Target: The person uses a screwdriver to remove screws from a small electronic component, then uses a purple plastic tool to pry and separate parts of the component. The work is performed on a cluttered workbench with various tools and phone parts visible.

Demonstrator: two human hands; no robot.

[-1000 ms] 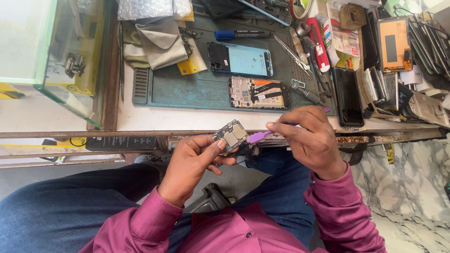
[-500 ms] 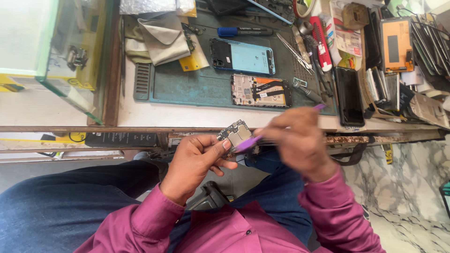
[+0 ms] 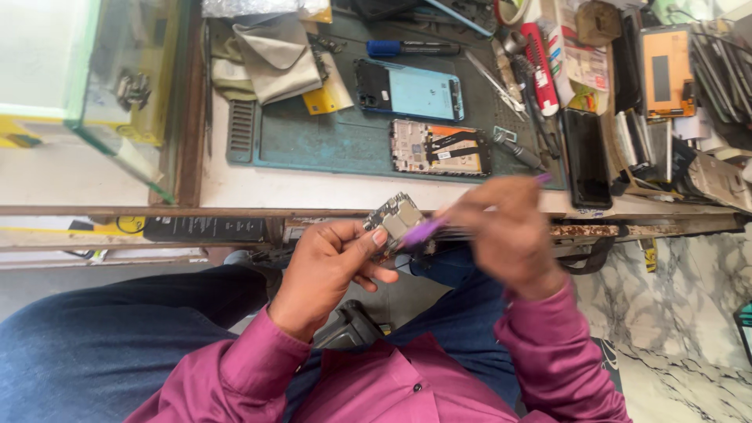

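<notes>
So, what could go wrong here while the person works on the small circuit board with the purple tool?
1. The left hand pinches the circuit board only at its edge, in the air over the lap; it might slip and fall.
2. The right hand is blurred with motion, so the purple tool could scrape the board.
3. The opened phone lies near the table edge.

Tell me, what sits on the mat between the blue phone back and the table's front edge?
In the head view, an opened phone frame lies there, below the blue phone back on the green mat.
</notes>
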